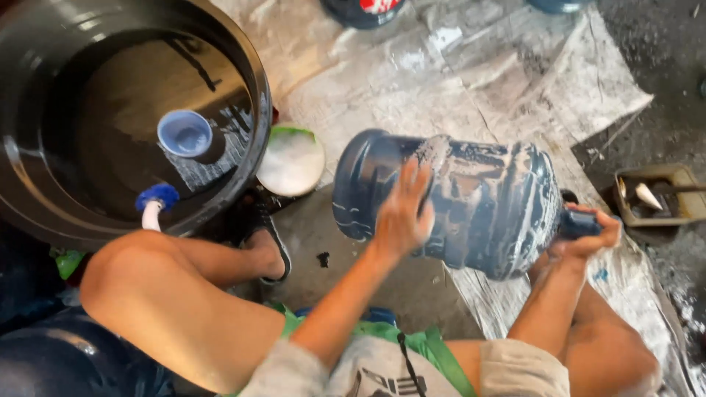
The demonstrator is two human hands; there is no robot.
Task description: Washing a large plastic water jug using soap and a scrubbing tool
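Observation:
A large blue water jug (471,202), streaked with white soap foam, lies on its side above the ground in front of me. My left hand (403,213) presses flat against the jug's soapy side, fingers spread. My right hand (585,234) is closed around the jug's neck at the right end. My bare knees and grey shorts show at the bottom of the view.
A big black tub (44,198) of water at the left holds a floating blue cup (185,134) and a scoop with a blue handle (157,197). Beside it stands a small bowl of white foam (291,160). Plastic sheeting (471,81) covers the ground; a small tray (658,195) sits at the right.

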